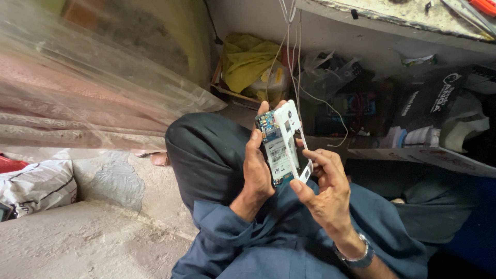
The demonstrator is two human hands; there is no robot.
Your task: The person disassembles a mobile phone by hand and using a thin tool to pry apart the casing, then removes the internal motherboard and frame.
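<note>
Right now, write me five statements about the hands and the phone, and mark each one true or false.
1. The left hand grips the phone along its side. True.
2. The phone's back is closed. False: a white frame is lifted away from it, and the circuit board shows.
3. The right hand has its fingers at the lower edge of the frame. True.
4. The phone lies on the floor. False: it is held up over the person's knee.
5. The right wrist is bare. False: it wears a watch.
</note>
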